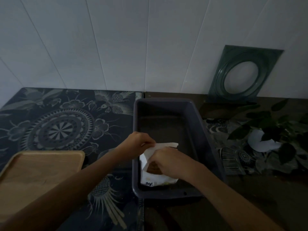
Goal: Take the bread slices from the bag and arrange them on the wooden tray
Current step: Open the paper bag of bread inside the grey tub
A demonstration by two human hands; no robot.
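While the fingers (146, 142) of the left hand (138, 142) pinch the bag's upper flap, drawn together on the white paper edge, the right hand (171, 161) lies curled over the mouth of the bag (148, 179), its fingertips folded down at the opening and closed on the paper there (how far they reach inside I cannot tell, the room is so dim). Between the two hands a patch of brown bread (154, 169) shows through the gap in the bag. Standing upright at the near end of a dark plastic bin (205, 130), the bag has its printed bottom edge just inside the bin's front wall; the far part of the bin looks bare. Both forearms reach in from the near edge, the left one passing over the corner of the wooden tray (41, 165), which lies on the patterned cloth (58, 124) to the left of the bin, apart from it, with nothing on its visible surface. Off to the right, a leafy plant (273, 130) sits on the glossy counter, and a green panel (241, 74) with a round hole leans against the white wall.
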